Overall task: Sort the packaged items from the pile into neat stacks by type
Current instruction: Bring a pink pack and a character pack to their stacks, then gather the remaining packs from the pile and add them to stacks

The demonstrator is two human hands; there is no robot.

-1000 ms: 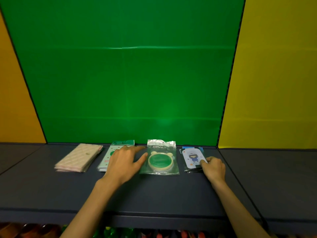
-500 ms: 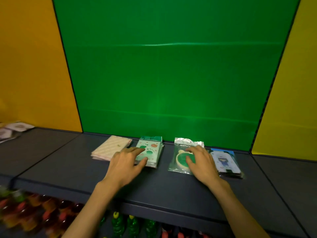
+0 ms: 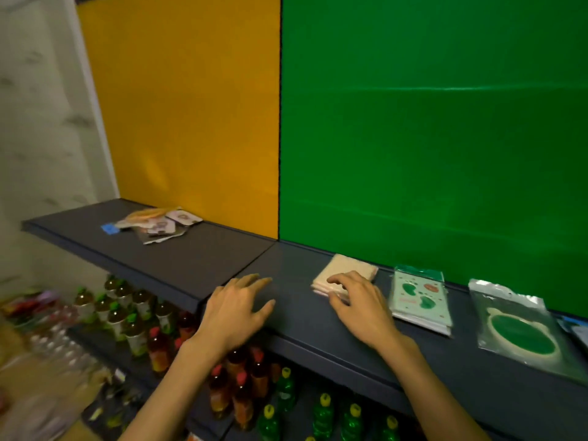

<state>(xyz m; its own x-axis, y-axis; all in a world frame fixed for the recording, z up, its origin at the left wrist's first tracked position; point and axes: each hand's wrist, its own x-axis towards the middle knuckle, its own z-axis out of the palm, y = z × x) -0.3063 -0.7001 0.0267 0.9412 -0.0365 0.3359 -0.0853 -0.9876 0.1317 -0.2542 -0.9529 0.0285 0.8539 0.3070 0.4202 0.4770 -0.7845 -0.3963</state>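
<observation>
The unsorted pile (image 3: 156,225) of packaged items lies far left on the dark shelf (image 3: 197,265), against the orange panel (image 3: 191,106); its packets overlap at mixed angles and are too blurred to tell apart, with a small blue piece (image 3: 109,229) at its left edge. Well to the right, before the green panel (image 3: 429,122), the sorted stacks sit in a row, each with its long axis running from the near edge toward the back wall: a cream stack (image 3: 342,270), a pale green stack with footprint shapes (image 3: 420,299), and a clear bag holding a green disc (image 3: 521,329). A further packet with blue (image 3: 576,329) is cut off by the right frame edge. The right hand (image 3: 359,302) rests on the near end of the cream stack, fingers loosely bent over it and hiding that corner; whether it grips anything I cannot tell. The left hand (image 3: 237,308) is spread wide and flat above the bare shelf, holding nothing, between the pile and the cream stack and well apart from the pile. Bottled drinks (image 3: 143,326) fill the lower shelf, smeared by blur.
</observation>
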